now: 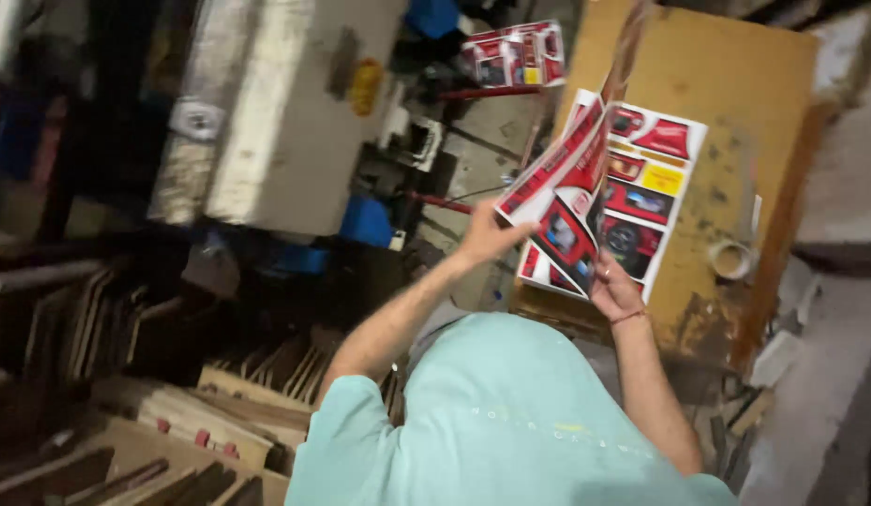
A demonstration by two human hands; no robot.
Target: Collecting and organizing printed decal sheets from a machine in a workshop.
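A red-and-white printed carton sheet lies partly on a worn yellow-brown table. My left hand grips the sheet's left part, which is folded up and lifted off the table. At the sheet's near edge, my right hand pinches the lower corner; a red band is on that wrist. Both forearms reach out from my light teal shirt at the bottom of the view.
A small roll of tape sits on the table right of the sheet. More printed cartons lie on the floor at the top. A grey metal block and blue items are left of me, with stacked wooden boards at lower left.
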